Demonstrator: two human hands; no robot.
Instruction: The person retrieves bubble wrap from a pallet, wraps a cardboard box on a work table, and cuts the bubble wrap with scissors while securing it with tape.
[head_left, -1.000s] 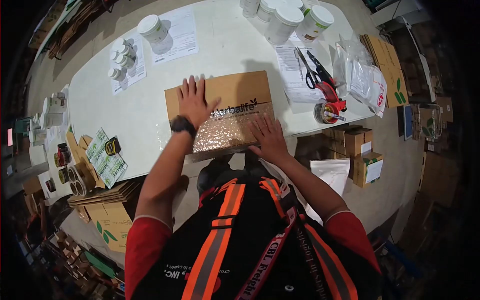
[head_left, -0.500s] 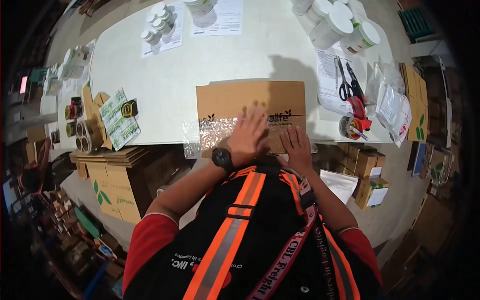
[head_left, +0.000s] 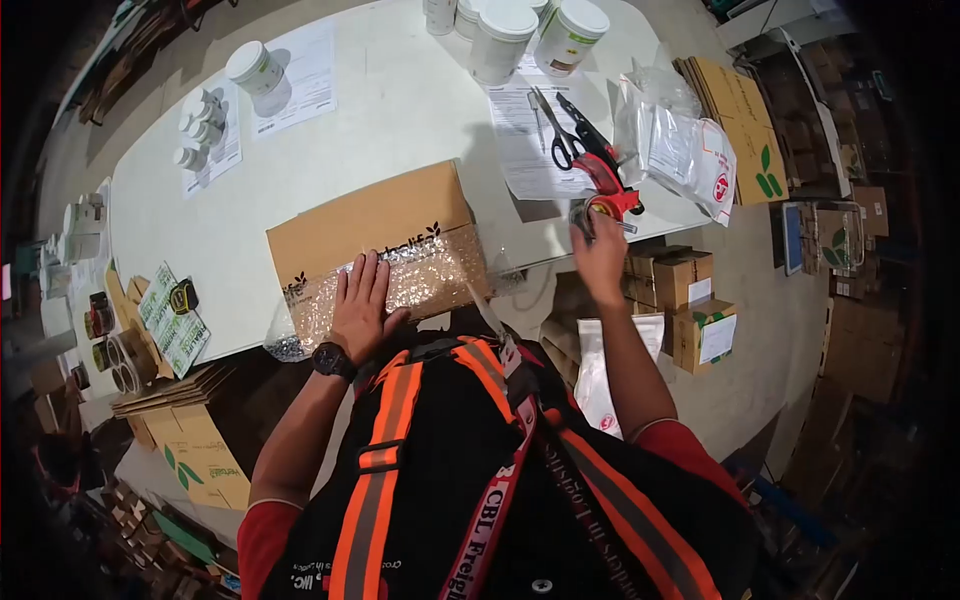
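My left hand (head_left: pixel 362 310) lies flat with fingers stretched on bubble wrap (head_left: pixel 435 268), which covers the near part of a brown cardboard box (head_left: pixel 370 205). The box sits at the table's front edge, turned at an angle, with dark printed lettering partly under the wrap. My right hand (head_left: pixel 601 262) is at the red tape dispenser (head_left: pixel 603 174), its fingers curled at the tape roll end; the fingertips are partly hidden. Black-handled scissors (head_left: pixel 563 148) lie just beyond the dispenser, on a printed sheet (head_left: pixel 515 165).
White tubs (head_left: pixel 500 40) stand at the back right of the table (head_left: pixel 390 110). Smaller bottles (head_left: pixel 200 125) and another tub (head_left: pixel 254 68) stand on papers at the left. Clear plastic bags (head_left: pixel 680 150) lie at the right edge. Cartons (head_left: pixel 700 335) and flattened boxes (head_left: pixel 740 130) are nearby.
My right hand has left the bubble-wrapped box and moved right to the tape dispenser. My left hand stays on the wrap. The view has swung right, and the box appears tilted.
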